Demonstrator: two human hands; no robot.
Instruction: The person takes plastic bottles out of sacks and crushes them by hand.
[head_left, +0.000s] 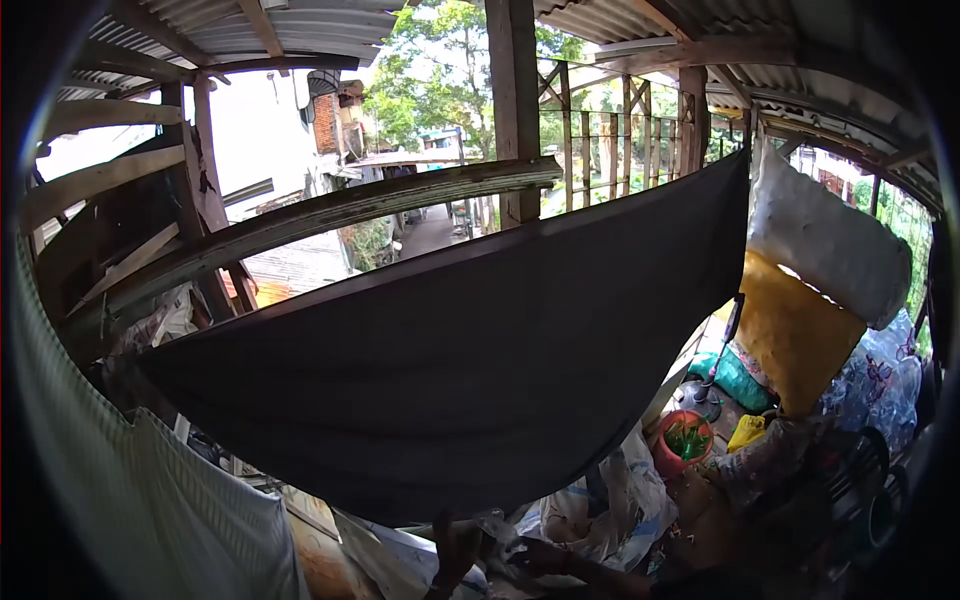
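Both hands are low in the frame, in deep shadow. My right hand (540,557) is closed around what looks like a clear plastic bottle (503,535), crumpled and shiny. Just left of it, my left hand (456,548) is raised with its fingers apart, close to the bottle; whether it touches it I cannot tell. Above both hands hangs a wide dark cloth (470,370), its lower edge sagging almost down to my fingers. White plastic sacks (620,500) lie beyond my right hand.
A striped pale cloth (170,500) hangs at the left. On the right are an orange bucket (683,440) with green items inside, a yellow container (746,433), a hanging yellow sheet (800,330) and a big bag of clear bottles (880,380). A wooden beam (330,220) crosses behind the cloth.
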